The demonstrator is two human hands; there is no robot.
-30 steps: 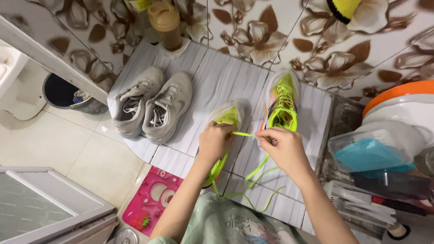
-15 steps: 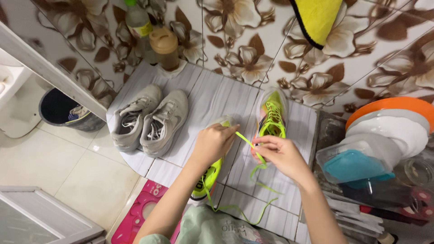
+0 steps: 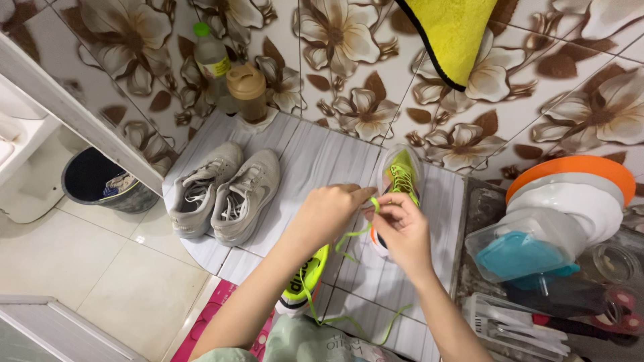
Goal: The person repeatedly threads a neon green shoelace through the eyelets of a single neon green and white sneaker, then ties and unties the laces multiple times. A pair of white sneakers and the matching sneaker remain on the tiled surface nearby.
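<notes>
My left hand [image 3: 327,213] and my right hand [image 3: 401,228] meet over a neon-green sneaker [image 3: 305,278], both pinching its neon-green lace [image 3: 349,238]. The lace runs from the fingers down in loops to the counter. The left hand covers most of that shoe; only its heel shows. A second neon-green sneaker [image 3: 400,175] stands just beyond my right hand, laced and upright.
A pair of grey sneakers [image 3: 225,190] sits to the left on the striped white counter [image 3: 315,147]. A tan-lidded jar [image 3: 247,92] and a plastic bottle [image 3: 211,60] stand by the flowered tile wall. Stacked dishes and containers [image 3: 557,221] fill the right. A dark bin [image 3: 100,182] stands below left.
My hands have come together, the right moving up towards the left. The lace between them has shortened into a small loop. The camera view has shifted slightly.
</notes>
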